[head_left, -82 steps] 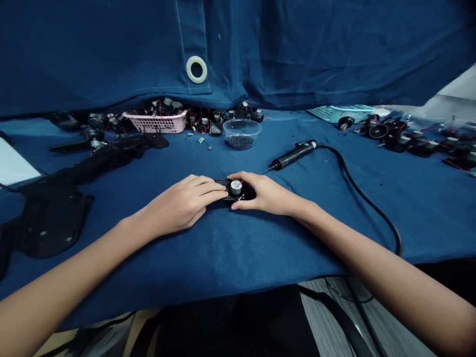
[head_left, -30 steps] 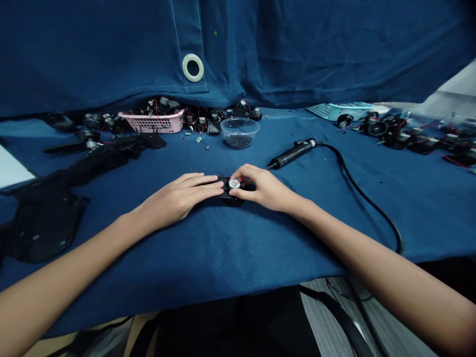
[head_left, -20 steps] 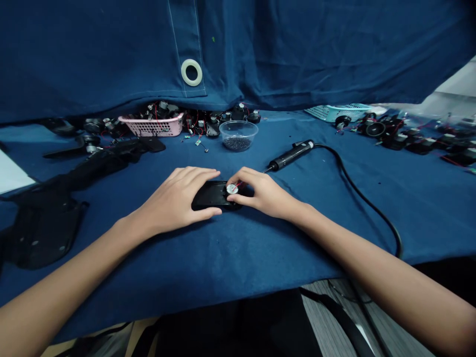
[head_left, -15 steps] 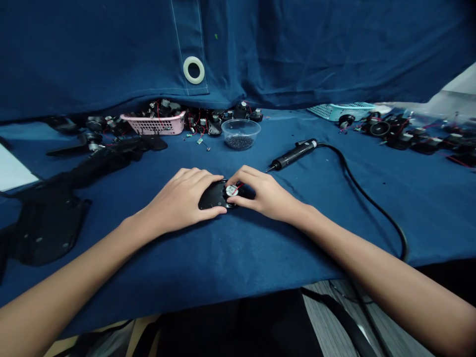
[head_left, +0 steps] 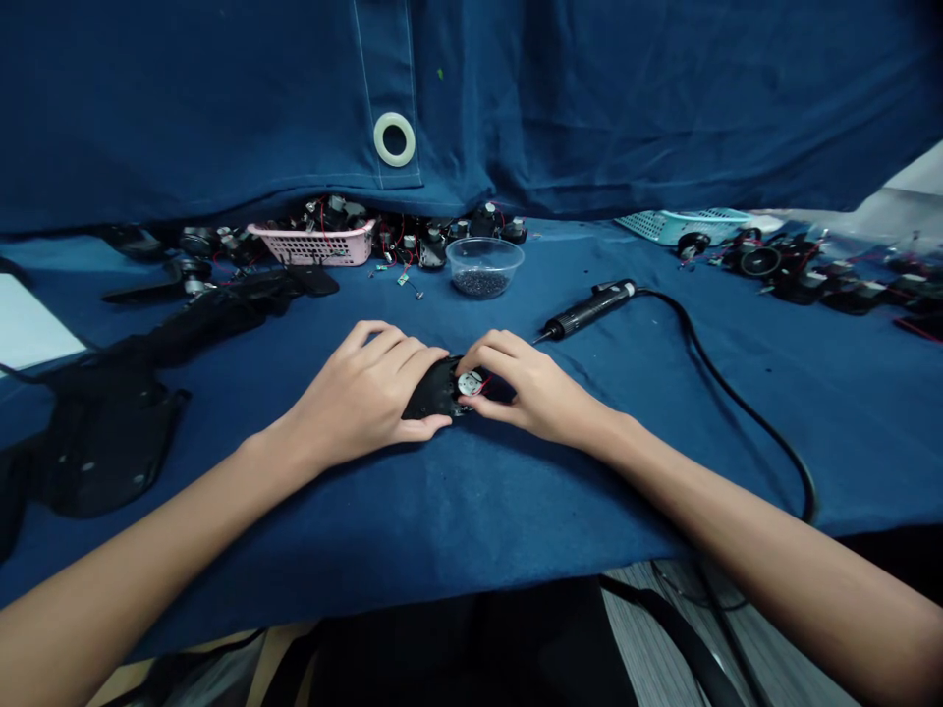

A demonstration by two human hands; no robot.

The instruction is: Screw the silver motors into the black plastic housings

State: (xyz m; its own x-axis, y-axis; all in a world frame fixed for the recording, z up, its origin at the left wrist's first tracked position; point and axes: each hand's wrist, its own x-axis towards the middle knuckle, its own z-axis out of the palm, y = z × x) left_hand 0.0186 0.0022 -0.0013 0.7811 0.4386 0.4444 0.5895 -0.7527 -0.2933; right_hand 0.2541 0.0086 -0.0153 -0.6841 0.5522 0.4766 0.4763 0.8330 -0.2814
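A black plastic part [head_left: 432,392] lies on the blue cloth at the middle, with my left hand [head_left: 375,385] wrapped round its left side, thumb along the near edge. At its right end is a round silvery motor [head_left: 470,383] with red wires. My right hand [head_left: 526,388] pinches this motor between thumb and forefinger. The underside of the motor, where it meets the black part, is hidden. A black electric screwdriver [head_left: 590,311] lies beyond my right hand, its tip pointing left.
Behind stand a clear bowl [head_left: 484,267] of small dark pieces, a pink basket [head_left: 316,245] of parts and a turquoise basket [head_left: 682,228]. Black parts [head_left: 110,442] lie left, others at the far right. The screwdriver's cable [head_left: 744,393] curves down the right side.
The whole view has shifted slightly. The motor's face and red wires now show at a different angle between my right fingers. Both hands keep their hold.
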